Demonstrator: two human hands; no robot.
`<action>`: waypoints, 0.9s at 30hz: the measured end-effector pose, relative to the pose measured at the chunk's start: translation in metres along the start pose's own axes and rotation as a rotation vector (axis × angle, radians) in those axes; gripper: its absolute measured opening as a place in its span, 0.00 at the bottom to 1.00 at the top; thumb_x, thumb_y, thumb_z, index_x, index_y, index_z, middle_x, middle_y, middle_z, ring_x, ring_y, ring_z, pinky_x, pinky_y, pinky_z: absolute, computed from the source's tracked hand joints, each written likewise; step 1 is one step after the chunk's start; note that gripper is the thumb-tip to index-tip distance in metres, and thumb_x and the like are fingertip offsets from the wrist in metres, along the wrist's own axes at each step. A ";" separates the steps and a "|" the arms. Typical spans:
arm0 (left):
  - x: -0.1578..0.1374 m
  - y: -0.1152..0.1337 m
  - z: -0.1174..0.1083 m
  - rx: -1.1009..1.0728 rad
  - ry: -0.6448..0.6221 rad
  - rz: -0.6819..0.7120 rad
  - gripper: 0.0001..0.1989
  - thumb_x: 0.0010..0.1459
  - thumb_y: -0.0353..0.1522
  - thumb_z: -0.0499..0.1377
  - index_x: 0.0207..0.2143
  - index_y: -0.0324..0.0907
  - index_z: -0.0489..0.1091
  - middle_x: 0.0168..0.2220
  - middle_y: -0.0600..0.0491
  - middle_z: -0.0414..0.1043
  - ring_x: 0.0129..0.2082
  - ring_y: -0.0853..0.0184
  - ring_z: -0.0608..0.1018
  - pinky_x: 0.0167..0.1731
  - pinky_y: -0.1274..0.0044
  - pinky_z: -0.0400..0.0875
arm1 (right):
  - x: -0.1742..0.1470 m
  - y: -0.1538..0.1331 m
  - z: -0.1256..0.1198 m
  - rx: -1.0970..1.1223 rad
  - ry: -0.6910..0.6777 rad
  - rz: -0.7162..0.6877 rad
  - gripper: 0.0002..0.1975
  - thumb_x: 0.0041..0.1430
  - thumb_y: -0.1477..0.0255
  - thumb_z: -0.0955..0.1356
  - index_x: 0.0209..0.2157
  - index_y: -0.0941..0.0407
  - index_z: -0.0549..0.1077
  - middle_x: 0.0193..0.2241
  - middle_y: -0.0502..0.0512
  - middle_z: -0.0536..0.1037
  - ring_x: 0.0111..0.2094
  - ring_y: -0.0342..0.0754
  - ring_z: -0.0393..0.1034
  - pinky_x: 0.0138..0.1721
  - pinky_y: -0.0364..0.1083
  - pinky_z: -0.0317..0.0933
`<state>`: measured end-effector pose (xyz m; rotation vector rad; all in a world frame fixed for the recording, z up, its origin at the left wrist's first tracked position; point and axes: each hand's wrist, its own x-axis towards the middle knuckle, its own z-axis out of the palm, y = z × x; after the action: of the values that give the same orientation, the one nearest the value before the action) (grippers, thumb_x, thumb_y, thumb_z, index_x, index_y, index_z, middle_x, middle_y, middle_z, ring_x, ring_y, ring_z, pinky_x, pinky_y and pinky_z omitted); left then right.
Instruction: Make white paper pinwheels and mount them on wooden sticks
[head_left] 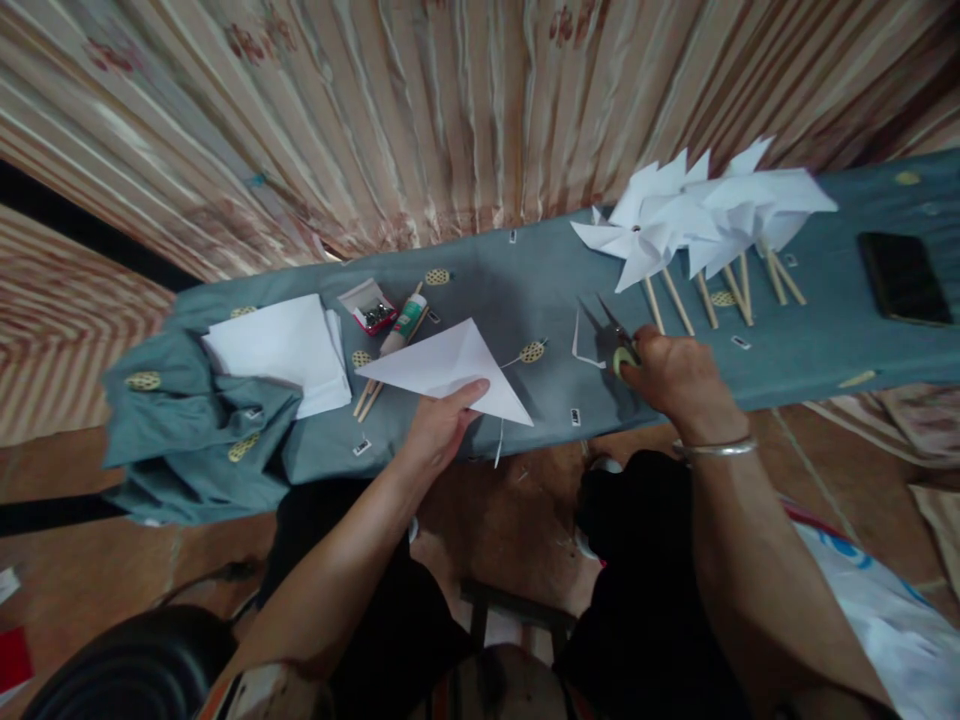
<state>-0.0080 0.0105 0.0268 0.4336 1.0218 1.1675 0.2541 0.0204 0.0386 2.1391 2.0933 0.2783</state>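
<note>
My left hand (442,425) pinches a white sheet of paper folded into a triangle (450,368), thumb on top near its lower edge. In my right hand (679,380) is a pair of scissors (619,345), gripped by the yellow-green handles, with the blades pointing away to the upper left. A thin bent paper strip (581,345) lies just left of the scissors. Several white paper pinwheels (675,215) on wooden sticks lie beyond my right hand. To the left rests a stack of white paper (281,350).
Behind the triangle are an open small box of metal pins (375,312), a glue bottle (405,325) and wooden sticks (366,400). A dark phone (904,278) lies at the right end of the narrow cloth-covered table (525,265). A striped curtain (450,120) hangs behind it.
</note>
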 end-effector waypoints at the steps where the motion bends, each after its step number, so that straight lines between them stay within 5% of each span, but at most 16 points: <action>1: 0.001 -0.001 0.002 -0.007 0.001 -0.009 0.27 0.34 0.27 0.73 0.41 0.40 0.75 0.36 0.52 0.79 0.40 0.62 0.80 0.48 0.66 0.73 | 0.002 -0.001 0.001 -0.001 0.003 0.010 0.14 0.59 0.68 0.63 0.41 0.64 0.72 0.26 0.65 0.77 0.30 0.58 0.73 0.30 0.48 0.57; 9: 0.005 -0.007 0.021 -0.067 -0.004 -0.065 0.24 0.35 0.25 0.71 0.40 0.40 0.75 0.36 0.51 0.79 0.45 0.57 0.79 0.49 0.61 0.72 | 0.006 0.000 0.009 0.052 0.045 0.035 0.16 0.60 0.65 0.66 0.42 0.64 0.72 0.27 0.65 0.77 0.30 0.57 0.73 0.30 0.48 0.58; 15: 0.006 0.000 0.021 -0.047 -0.011 -0.020 0.25 0.35 0.27 0.71 0.40 0.39 0.74 0.38 0.51 0.78 0.46 0.57 0.78 0.49 0.62 0.72 | 0.001 0.000 0.001 0.114 0.078 0.085 0.11 0.60 0.70 0.65 0.34 0.62 0.76 0.30 0.70 0.78 0.30 0.58 0.73 0.29 0.49 0.59; 19: 0.010 0.012 0.017 -0.042 0.012 0.108 0.28 0.35 0.27 0.71 0.43 0.39 0.74 0.40 0.50 0.78 0.46 0.59 0.78 0.49 0.65 0.72 | -0.009 -0.033 -0.001 0.409 0.202 -0.037 0.14 0.64 0.68 0.63 0.38 0.61 0.76 0.34 0.66 0.81 0.36 0.57 0.75 0.34 0.50 0.63; 22: 0.012 0.019 0.013 -0.032 0.040 0.196 0.30 0.35 0.27 0.71 0.46 0.41 0.73 0.42 0.49 0.78 0.48 0.58 0.77 0.50 0.65 0.72 | -0.021 -0.073 0.000 0.717 0.065 -0.112 0.15 0.63 0.62 0.66 0.43 0.58 0.74 0.31 0.57 0.82 0.31 0.52 0.76 0.33 0.47 0.64; 27: 0.010 0.023 0.009 -0.009 0.041 0.233 0.32 0.36 0.29 0.71 0.48 0.40 0.72 0.44 0.47 0.78 0.50 0.56 0.77 0.50 0.65 0.71 | -0.031 -0.114 -0.006 0.646 0.011 -0.228 0.21 0.60 0.67 0.68 0.51 0.64 0.69 0.33 0.61 0.81 0.35 0.55 0.76 0.35 0.48 0.65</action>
<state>-0.0123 0.0301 0.0446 0.5336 1.0198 1.3929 0.1409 -0.0083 0.0175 2.1375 2.6672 -0.4781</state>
